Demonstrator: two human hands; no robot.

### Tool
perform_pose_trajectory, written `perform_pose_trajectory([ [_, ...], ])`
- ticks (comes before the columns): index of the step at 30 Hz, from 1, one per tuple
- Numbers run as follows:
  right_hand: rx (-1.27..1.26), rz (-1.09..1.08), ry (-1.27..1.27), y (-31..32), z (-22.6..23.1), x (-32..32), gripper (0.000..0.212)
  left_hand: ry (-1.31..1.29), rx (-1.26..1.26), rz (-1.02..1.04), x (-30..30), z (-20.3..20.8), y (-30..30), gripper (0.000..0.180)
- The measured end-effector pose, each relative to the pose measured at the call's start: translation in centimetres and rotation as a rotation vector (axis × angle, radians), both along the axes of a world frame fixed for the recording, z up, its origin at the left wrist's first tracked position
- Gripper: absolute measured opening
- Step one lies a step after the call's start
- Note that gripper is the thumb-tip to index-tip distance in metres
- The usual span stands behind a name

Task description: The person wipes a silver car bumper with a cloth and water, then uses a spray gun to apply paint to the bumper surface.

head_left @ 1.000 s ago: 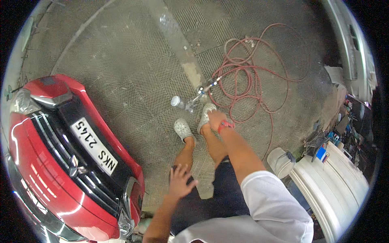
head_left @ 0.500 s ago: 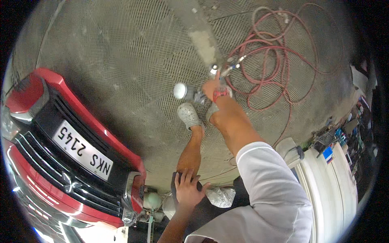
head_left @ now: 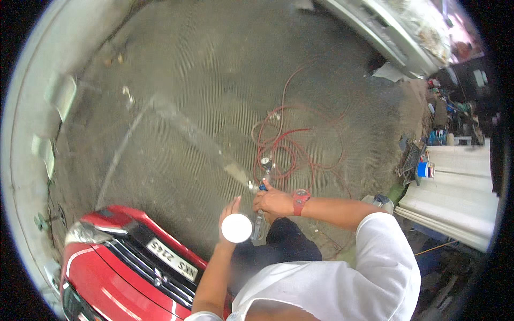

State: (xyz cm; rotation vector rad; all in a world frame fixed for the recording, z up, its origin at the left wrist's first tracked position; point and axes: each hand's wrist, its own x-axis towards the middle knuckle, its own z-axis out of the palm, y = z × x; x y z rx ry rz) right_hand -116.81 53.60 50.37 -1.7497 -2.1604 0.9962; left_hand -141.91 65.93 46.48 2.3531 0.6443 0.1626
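Here's the right hand (head_left: 273,203), fingers wrapped snugly around the spray gun (head_left: 258,220), which sits up close in front of the dark trousers (head_left: 286,241), a round dial (head_left: 266,161) poking out just past the thumb. Over to the left hand (head_left: 229,211): fingers up and straight, the palm mostly tucked behind the gun's round white lid (head_left: 236,228), so whether it grips anything I can't tell. Now the edges: the red car's (head_left: 128,281) bumper runs close along the left forearm, the tightest side by far. Ahead and to the left, the ribbed floor (head_left: 176,155) spreads wide, all the way to the pale wall (head_left: 32,144). Looped red hose (head_left: 292,152) covers the stretch just beyond the gun, while the white ridged panel (head_left: 455,195) borders the right side, past the right elbow, and a pale bodywork piece (head_left: 383,37) rims the upper right.
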Motion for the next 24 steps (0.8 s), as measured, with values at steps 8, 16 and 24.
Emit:
perform_pose_trajectory([
  [8, 0.137, -0.012, -0.032, 6.6, 25.4, 4.9, 0.032, -0.326, 0.15, -0.886, 20.6, 20.1, 14.1, 0.09],
  [16, 0.246, -0.652, -0.099, 6.7, 33.1, 2.0, 0.054, -0.421, 0.396, -1.198, 27.7, 25.7, 20.2, 0.055],
  [24, 0.449, -1.97, 0.339, 5.7, 13.8, -9.2, 0.085, -0.221, 0.391, -1.154, 31.8, 27.0, 21.9, 0.053],
])
